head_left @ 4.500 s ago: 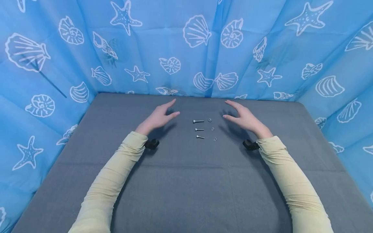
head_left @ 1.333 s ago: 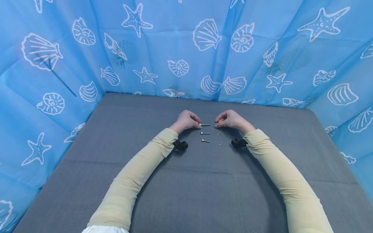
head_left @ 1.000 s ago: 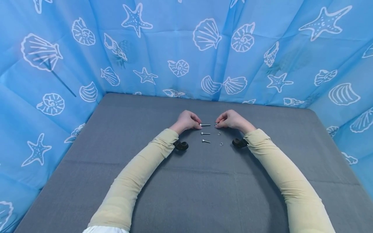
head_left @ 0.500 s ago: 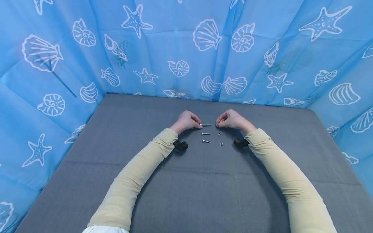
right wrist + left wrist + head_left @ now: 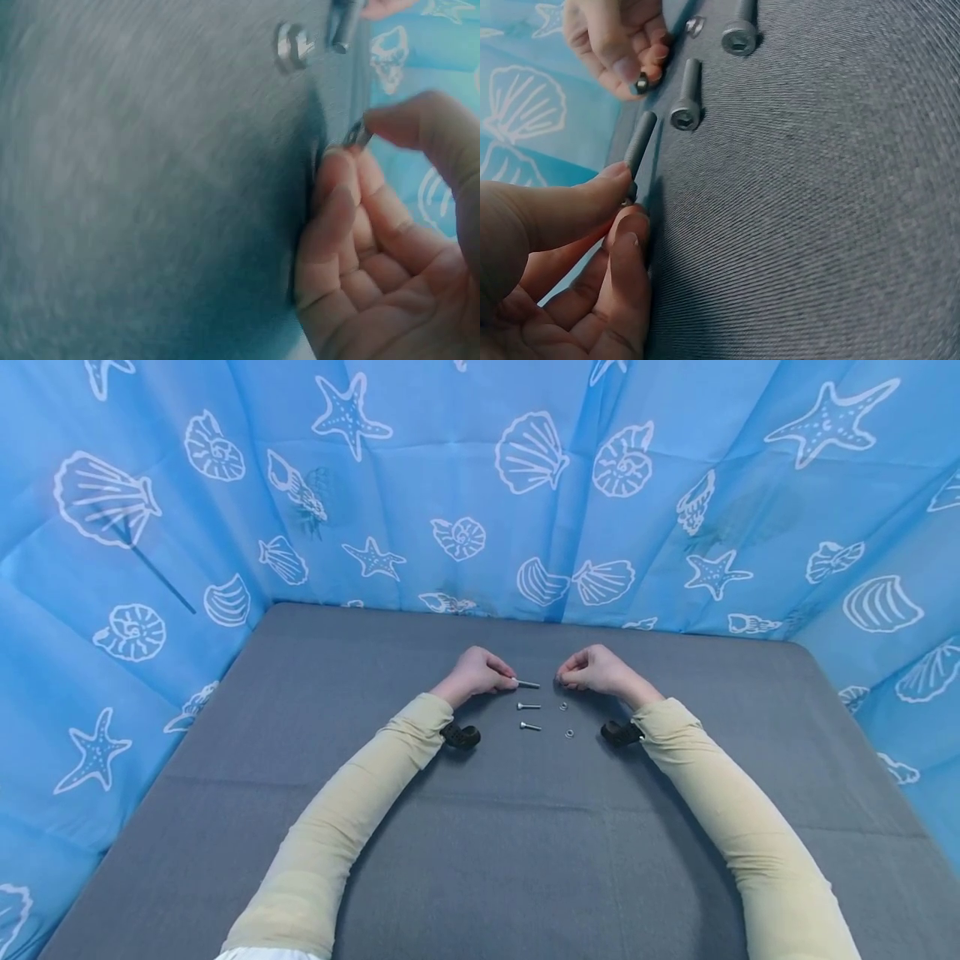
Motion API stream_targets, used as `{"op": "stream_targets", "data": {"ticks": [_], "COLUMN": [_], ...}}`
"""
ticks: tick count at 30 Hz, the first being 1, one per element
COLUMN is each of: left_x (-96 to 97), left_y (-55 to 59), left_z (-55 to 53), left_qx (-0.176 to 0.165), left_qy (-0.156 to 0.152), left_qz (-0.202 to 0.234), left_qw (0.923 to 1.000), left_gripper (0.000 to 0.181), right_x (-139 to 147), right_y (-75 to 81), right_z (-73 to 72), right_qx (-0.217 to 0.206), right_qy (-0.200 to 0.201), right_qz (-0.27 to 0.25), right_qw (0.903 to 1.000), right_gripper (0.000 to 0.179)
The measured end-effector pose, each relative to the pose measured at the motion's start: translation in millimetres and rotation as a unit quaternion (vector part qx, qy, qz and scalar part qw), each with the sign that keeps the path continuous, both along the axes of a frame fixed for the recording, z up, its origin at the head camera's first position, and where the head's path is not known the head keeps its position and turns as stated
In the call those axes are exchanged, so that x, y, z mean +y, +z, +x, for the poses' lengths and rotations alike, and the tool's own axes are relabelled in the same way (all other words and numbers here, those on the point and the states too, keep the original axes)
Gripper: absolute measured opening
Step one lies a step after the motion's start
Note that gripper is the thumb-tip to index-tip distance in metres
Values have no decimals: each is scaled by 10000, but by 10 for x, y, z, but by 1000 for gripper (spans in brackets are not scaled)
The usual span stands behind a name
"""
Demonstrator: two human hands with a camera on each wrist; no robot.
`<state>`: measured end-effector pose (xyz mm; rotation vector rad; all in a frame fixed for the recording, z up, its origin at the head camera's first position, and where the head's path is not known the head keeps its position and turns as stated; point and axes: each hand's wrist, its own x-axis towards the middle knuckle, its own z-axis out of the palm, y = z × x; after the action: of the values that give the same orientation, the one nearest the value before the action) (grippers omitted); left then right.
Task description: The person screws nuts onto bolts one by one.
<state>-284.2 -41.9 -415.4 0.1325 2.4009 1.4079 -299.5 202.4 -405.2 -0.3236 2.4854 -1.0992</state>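
My left hand [image 5: 477, 673] pinches the head of the longest bolt [image 5: 639, 142] between thumb and fingers. The threaded shank points toward the right hand, and the head is mostly hidden by the fingertips. Across a short gap, my right hand [image 5: 600, 670] holds a small metal nut [image 5: 358, 135] between thumb and fingertips, close over the cloth. Two shorter socket-head bolts, a middle bolt [image 5: 528, 706] and a front bolt [image 5: 530, 726], lie on the table below the hands. To their right lie a nut [image 5: 564, 706] and another nut [image 5: 570, 733].
Grey cloth covers the table [image 5: 480, 860]. A blue curtain [image 5: 420, 485] with white shell and starfish prints hangs round the back and sides. Each wrist wears a black strap-on camera, the left camera [image 5: 461, 737] and the right camera [image 5: 621, 733].
Both hands came inward from open poses beside the parts and took hold of the longest bolt and its nut. Just now the bolt has tilted slightly, and its nut is more hidden by fingers.
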Motion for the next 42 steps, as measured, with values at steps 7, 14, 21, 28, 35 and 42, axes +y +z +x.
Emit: {"op": "stream_targets", "data": {"ticks": [7,14,21,28,35,42], "left_x": [-59,-98,-174,-181,-139,-126], "left_y": [-4,-2,12,143,262,300], "left_z": [17,70,116,173,198,182], "left_qx": [-463,-613,-289,-31,209,300], "left_qy": [-102,-126,256,349,358,359], "left_qz": [394,692,872,1028,1176,1051], "left_qw": [9981,9956,9954,9941,9922,9934], "left_gripper": [19,20,19,19,20,20], "right_x": [-4,8,11,-66,-148,-178], "right_y": [10,9,69,133,218,249], "right_z": [94,182,263,385,408,395], "right_qx": [-248,42,-151,-643,-773,-650], "right_qy": [-174,-207,-572,-867,-813,-785], "right_qz": [-555,-1383,-2353,-3119,-3487,-3427], "right_qw": [9980,9902,9701,9440,9305,9339], "right_gripper": [26,30,39,35,32,29]}}
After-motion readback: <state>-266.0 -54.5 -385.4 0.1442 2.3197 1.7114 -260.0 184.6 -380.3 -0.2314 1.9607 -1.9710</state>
